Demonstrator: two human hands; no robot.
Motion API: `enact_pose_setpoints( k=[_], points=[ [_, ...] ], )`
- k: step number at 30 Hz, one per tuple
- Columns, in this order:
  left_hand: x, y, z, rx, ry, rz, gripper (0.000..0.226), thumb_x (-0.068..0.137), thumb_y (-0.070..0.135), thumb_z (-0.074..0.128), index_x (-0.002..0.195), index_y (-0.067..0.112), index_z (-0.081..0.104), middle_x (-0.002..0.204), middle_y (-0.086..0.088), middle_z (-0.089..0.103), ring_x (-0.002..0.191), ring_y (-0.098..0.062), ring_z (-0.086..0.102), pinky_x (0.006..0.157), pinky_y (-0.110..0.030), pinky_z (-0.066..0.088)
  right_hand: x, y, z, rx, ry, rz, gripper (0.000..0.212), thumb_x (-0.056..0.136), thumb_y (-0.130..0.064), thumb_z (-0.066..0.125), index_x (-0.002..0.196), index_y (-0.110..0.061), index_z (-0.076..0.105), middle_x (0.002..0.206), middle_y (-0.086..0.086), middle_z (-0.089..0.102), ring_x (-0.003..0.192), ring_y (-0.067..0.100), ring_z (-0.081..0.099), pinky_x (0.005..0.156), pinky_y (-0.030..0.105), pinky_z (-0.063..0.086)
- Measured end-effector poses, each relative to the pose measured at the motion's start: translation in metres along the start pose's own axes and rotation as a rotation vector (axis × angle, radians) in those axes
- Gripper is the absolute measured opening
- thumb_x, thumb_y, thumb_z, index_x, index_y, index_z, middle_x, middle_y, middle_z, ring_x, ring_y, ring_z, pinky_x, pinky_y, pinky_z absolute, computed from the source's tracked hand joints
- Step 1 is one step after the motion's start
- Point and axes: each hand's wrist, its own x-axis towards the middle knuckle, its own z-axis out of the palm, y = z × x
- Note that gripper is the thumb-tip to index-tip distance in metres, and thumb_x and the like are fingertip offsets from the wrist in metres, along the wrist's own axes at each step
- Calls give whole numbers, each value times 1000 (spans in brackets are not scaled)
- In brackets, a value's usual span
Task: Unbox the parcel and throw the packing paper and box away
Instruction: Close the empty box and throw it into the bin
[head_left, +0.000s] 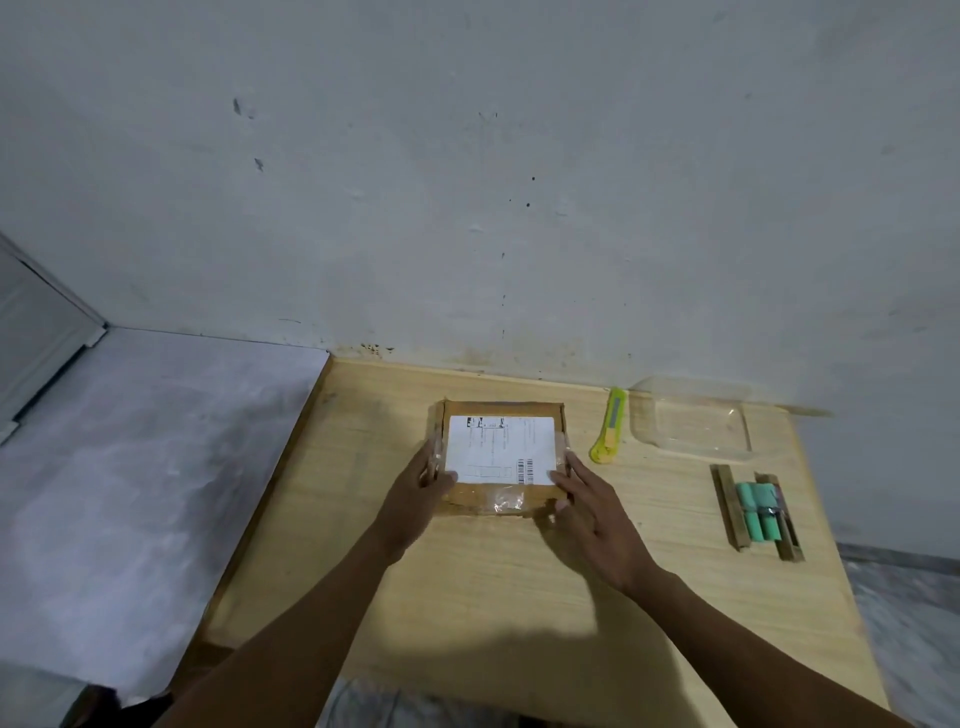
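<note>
**Both hands on the sealed parcel**

Wooden table (519, 597) carries everything. Between the hands lies the taped cardboard parcel (501, 454), flat and unopened. Left hand (415, 493) presses relaxed fingers along its left edge; right hand (592, 514) rests straight fingers on its near right corner. Beyond the right hand: clear plastic tray (691, 426), green cylinders (759, 512), yellow box cutter (609, 427).

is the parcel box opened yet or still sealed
Still sealed. The parcel lies flat on the table, clear tape and label unbroken across its top, no flap lifted; the yellow cutter lies untouched beside it.
</note>
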Motion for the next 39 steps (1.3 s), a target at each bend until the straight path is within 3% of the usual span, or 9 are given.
enact_pose_setpoints(
  k=[4,9,12,16,21,25,30,35,39],
  points=[
    [-7,-7,5,136,-64,29,86,88,15,67,152,41,16,145,21,43,124,-3,53,102,-29,47,5,-5,6,-6,-32,82,53,97,-41,50,147,-24,39,160,-8,13,148,4,9,112,6,12],
    [-2,-17,8,138,-90,47,89,86,24,67,150,48,11,150,18,41,133,-9,47,107,-42,46,17,-5,14,158,24,234,66,92,-37,55,150,-31,25,155,-3,33,145,19,28,116,48,31],
    [-1,-20,9,122,-72,15,91,81,32,68,149,50,10,151,16,41,134,-10,46,108,-45,44,22,-10,12,265,-21,331,70,92,-32,58,151,-37,20,143,-14,50,126,11,52,107,43,43],
    [-2,-25,16,79,-31,-10,90,79,36,68,147,53,12,149,19,43,133,-8,46,108,-44,44,17,-22,13,333,31,424,74,93,-20,57,153,-33,16,133,-26,49,97,5,57,97,26,41],
    [-25,-15,41,43,3,18,85,84,16,66,151,41,18,142,19,48,114,6,54,91,-20,47,-31,-29,10,382,203,440,76,91,-22,60,152,-37,17,144,-19,43,124,6,46,104,30,40],
    [-54,-8,71,35,-86,109,85,84,13,63,149,46,19,150,18,40,131,-4,45,105,-29,42,-92,-36,0,435,395,451,70,93,-19,59,149,-40,23,140,-21,48,126,5,46,106,34,41],
    [-106,-10,125,73,-252,227,79,90,11,59,150,43,21,150,24,32,134,3,34,96,-15,36,-192,-32,-17,437,669,486,62,96,-21,56,150,-36,27,152,-15,38,139,8,36,115,39,34],
    [-158,-18,194,135,-453,285,77,87,14,60,148,45,25,149,22,38,136,1,38,109,-26,35,-297,-22,-38,496,899,572,60,95,-25,55,145,-46,31,148,-17,45,133,6,46,110,41,42],
    [-200,-22,259,213,-609,348,74,91,16,62,151,37,25,154,16,33,141,-5,33,116,-30,29,-373,-8,-58,502,1059,672,58,98,-15,52,148,-36,32,130,-24,52,107,-17,56,98,28,45]
  ],
)
